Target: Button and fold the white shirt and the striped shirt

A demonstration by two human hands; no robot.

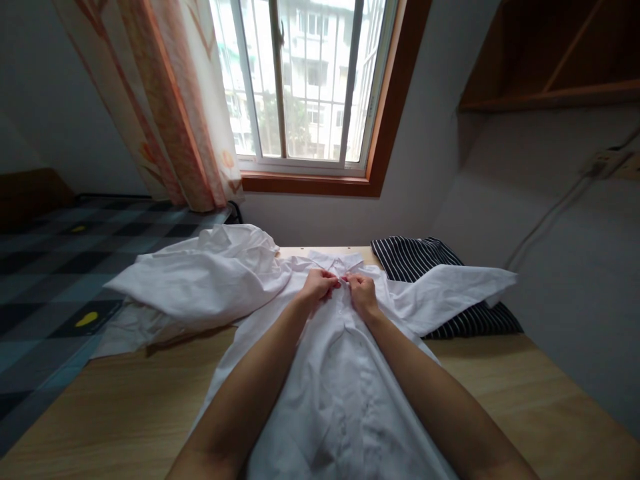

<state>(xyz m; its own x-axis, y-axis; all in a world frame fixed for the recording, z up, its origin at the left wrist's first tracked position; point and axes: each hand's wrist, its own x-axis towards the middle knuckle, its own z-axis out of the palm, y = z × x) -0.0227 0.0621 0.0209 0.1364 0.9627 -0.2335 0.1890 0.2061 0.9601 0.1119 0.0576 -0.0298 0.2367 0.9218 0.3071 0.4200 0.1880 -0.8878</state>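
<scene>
A white shirt (330,380) lies spread face up on the wooden table (125,413), collar at the far end, sleeves out to both sides. My left hand (319,285) and my right hand (361,291) meet just below the collar. Both pinch the shirt's front placket near its top button, fingers closed on the cloth. My forearms lie over the shirt's body.
A black-and-white striped garment (425,260) sits at the table's far right, partly under the shirt's sleeve. A checked bed (55,267) stands to the left. A window (300,87) with a curtain (170,113) faces me; a wall and shelf are on the right.
</scene>
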